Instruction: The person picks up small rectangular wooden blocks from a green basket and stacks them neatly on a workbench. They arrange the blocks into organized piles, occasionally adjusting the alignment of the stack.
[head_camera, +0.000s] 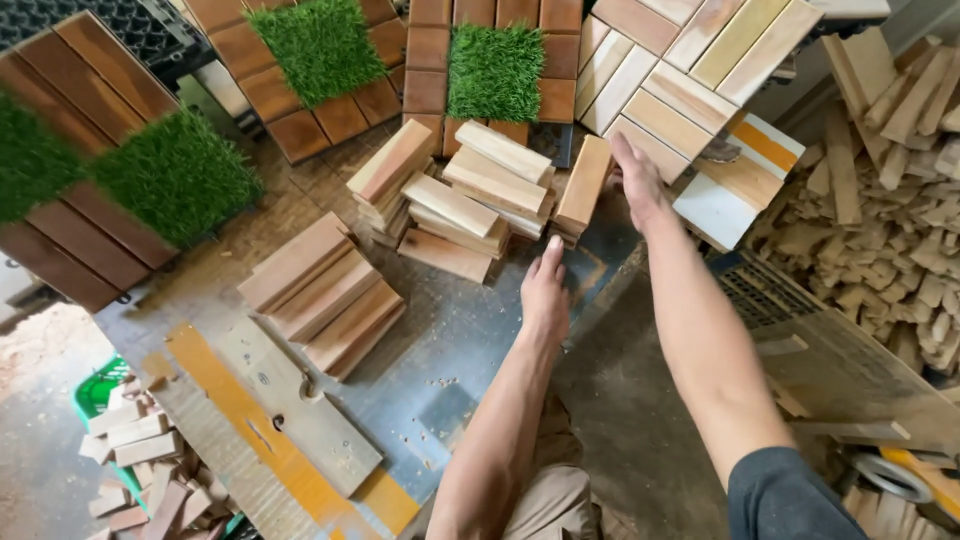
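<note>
The right hand (638, 180) reaches far, fingers straight and together, flat against the leaning wood block (584, 183), steadying it on edge. The left hand (545, 290) hovers spread and empty just near of the block stacks (470, 200), piled neatly within reach on the grey surface (450, 340). An orange stripe (270, 440) marks a near-left plank; no labels show

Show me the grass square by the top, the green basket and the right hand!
Grass square (494, 72), head view, middle of the turf.
Green basket (97, 390), head view, its rim.
Right hand (638, 180), head view, back of hand.
</note>
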